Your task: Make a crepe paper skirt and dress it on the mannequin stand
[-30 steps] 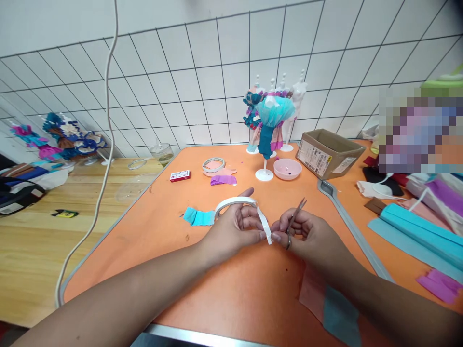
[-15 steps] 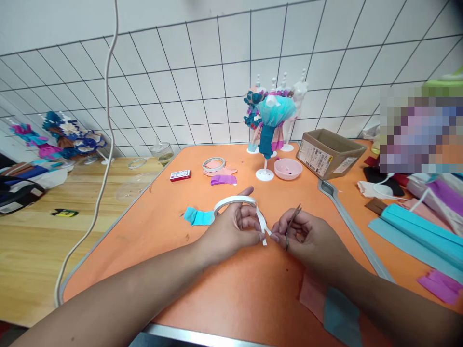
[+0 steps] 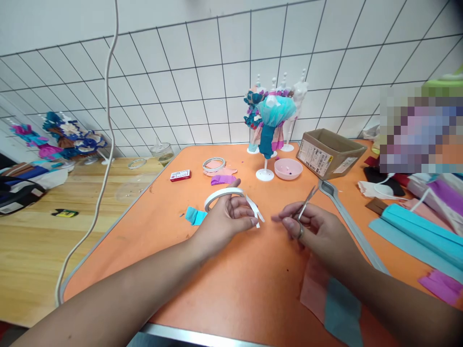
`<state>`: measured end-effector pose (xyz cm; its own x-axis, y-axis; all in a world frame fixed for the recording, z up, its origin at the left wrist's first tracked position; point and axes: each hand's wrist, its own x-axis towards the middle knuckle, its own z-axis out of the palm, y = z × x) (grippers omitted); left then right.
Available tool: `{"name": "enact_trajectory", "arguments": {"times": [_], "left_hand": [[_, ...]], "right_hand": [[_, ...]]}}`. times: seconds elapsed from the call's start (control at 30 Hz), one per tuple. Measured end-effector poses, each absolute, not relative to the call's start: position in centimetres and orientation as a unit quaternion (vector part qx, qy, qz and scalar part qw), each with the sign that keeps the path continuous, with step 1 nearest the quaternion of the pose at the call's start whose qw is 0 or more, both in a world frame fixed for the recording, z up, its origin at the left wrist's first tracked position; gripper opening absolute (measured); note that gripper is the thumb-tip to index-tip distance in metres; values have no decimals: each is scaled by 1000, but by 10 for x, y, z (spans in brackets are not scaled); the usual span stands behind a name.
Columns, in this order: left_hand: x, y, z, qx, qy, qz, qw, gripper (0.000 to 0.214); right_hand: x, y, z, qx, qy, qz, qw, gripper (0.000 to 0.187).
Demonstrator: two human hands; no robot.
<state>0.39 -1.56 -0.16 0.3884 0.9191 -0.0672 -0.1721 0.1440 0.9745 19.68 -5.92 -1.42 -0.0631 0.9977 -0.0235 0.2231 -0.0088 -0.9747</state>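
Observation:
My left hand (image 3: 231, 214) is closed on a roll of white tape (image 3: 221, 193); the roll circles my raised fingers. Its loose end (image 3: 256, 208) hangs in split-looking strips beside my thumb. To the right, my right hand (image 3: 307, 226) grips small scissors (image 3: 307, 202), blades pointing up and away, a finger loop near the thumb. A gap separates the right fingertips from the tape end. Partly behind my left hand lies a piece of turquoise crepe paper (image 3: 195, 216). Under my right forearm are peach and grey-blue pieces of paper (image 3: 340, 303).
Dress forms (image 3: 267, 130) in crepe paper stand at the back beside a pink bowl (image 3: 288, 169) and a cardboard box (image 3: 327, 154). Another tape roll (image 3: 214, 165) and a small red-white box (image 3: 180, 175) lie left. Blue paper (image 3: 423, 231) lies right; a white cable (image 3: 107, 96) hangs left.
My hands have moved apart. The right fingers have let go of the tape's end and shifted right with the scissors; the left hand has moved slightly left and up with the roll.

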Motion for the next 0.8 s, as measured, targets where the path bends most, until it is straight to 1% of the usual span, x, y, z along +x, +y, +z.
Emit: {"name": "enact_trajectory", "arguments": {"times": [0.03, 0.13, 0.2, 0.27, 0.33, 0.43, 0.47, 0.5, 0.6, 0.73, 0.8], "left_hand": [[3, -14, -1, 519, 376, 422, 642, 99], [3, -14, -1, 557, 391, 428, 595, 99], [4, -16, -1, 575, 389, 428, 578, 101], [5, -18, -1, 583, 383, 428, 574, 103], [5, -20, 0, 581, 377, 414, 592, 103], [6, -21, 1, 562, 375, 393, 624, 101], [7, -22, 0, 558, 376, 388, 630, 100], [7, -22, 0, 555, 376, 384, 635, 99], [9, -24, -2, 551, 372, 368, 650, 97], [10, -26, -3, 539, 373, 356, 666, 94], [10, -27, -3, 525, 366, 357, 680, 90]], "right_hand": [[196, -61, -13, -513, -570, 506, 395, 28], [192, -67, -12, -445, -590, 613, 281, 27], [189, -70, -14, -429, -595, 642, 224, 22], [187, -73, -15, -431, -609, 635, 200, 17], [188, -72, -16, -462, -641, 570, 227, 16], [193, -67, -17, -551, -662, 401, 311, 23], [194, -64, -17, -571, -658, 366, 327, 24], [196, -62, -19, -581, -652, 353, 335, 24], [195, -58, -22, -582, -636, 373, 343, 22], [192, -59, -24, -606, -606, 344, 383, 27], [191, -59, -23, -595, -603, 358, 392, 27]]}}
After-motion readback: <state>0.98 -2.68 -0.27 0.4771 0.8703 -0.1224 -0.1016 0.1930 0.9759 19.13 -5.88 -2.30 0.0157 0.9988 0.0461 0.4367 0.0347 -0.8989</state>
